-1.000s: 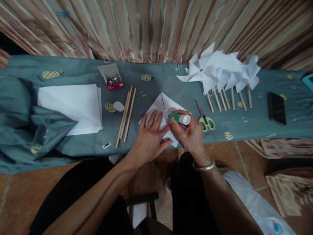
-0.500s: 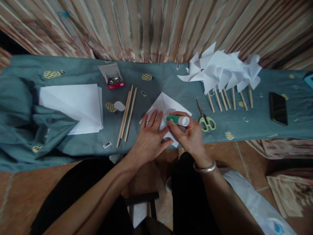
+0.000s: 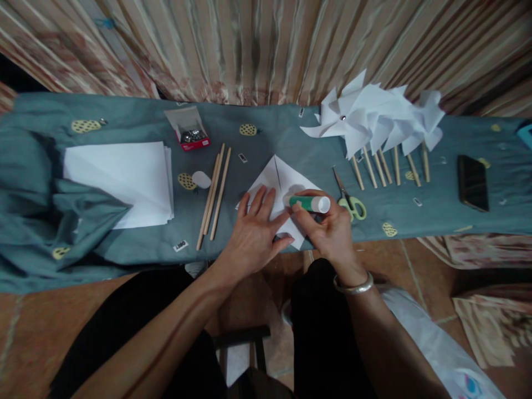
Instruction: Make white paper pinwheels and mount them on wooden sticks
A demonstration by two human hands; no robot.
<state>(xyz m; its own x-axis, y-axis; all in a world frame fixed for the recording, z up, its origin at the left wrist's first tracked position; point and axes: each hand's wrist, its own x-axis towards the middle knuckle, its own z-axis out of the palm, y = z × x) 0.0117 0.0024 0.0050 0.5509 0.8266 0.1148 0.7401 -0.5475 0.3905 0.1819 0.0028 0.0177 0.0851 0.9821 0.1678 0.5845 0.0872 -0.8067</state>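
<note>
A creased square of white paper (image 3: pixel 270 172) lies cornerwise on the cloth in front of me. My left hand (image 3: pixel 255 230) rests flat across its left half, fingers spread. In my right hand (image 3: pixel 332 227) is a green and white glue stick (image 3: pixel 306 204), tilted nearly level over the paper's middle. The glue end is at the paper, though my fingers partly hide the contact. Green-handled scissors (image 3: pixel 352 208) lie just right of my right hand. Left of the paper are several thin wooden sticks (image 3: pixel 220 194).
Finished paper pinwheels (image 3: pixel 374 116) on sticks lie at the back right, with a black phone (image 3: pixel 474 183) beyond. To the left are a stack of white paper (image 3: pixel 120 177), an open box of metal pins (image 3: pixel 193 136) and a white disc (image 3: pixel 201 179). Green cloth (image 3: pixel 274 130) covers the narrow table.
My right hand has slid the glue stick a little to the right across the paper. My left hand stays in place, holding the sheet down.
</note>
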